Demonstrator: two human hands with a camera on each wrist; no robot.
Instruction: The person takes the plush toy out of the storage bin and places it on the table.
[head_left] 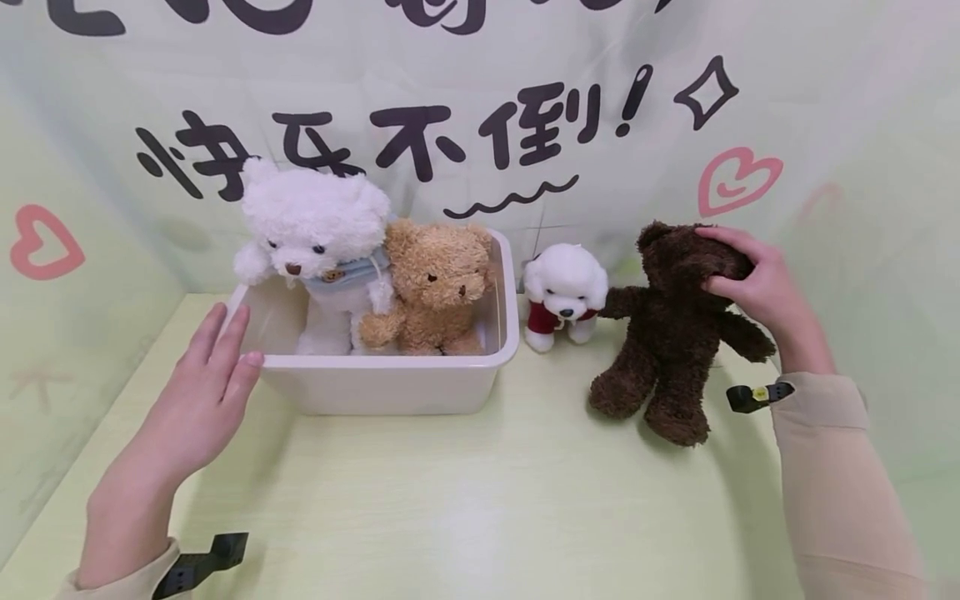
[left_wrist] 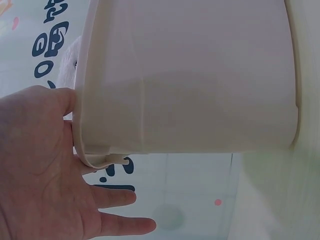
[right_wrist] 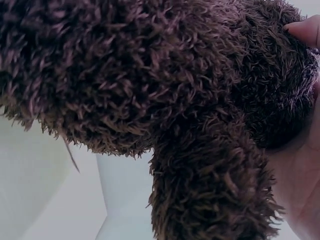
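My right hand (head_left: 757, 279) grips a dark brown teddy bear (head_left: 678, 333) by its head, thumb on the near side. The bear hangs upright at the right, its fur filling most of the right wrist view. At the left, my left hand (head_left: 198, 396) rests at the near left corner of a white plastic bin (head_left: 397, 387), fingers extended along its rim. In the left wrist view the fingers (left_wrist: 122, 224) are straight and spread beside the bin's wall. Inside the bin sit a white bear (head_left: 315, 217) with a blue scarf and a light brown bear (head_left: 442, 267).
A small white plush dog (head_left: 566, 287) in a red top stands between the bin and the dark brown bear, close to the bear's arm. The pale wooden table (head_left: 465, 500) stretches in front. Behind it hangs a printed backdrop (head_left: 615, 167) with black lettering.
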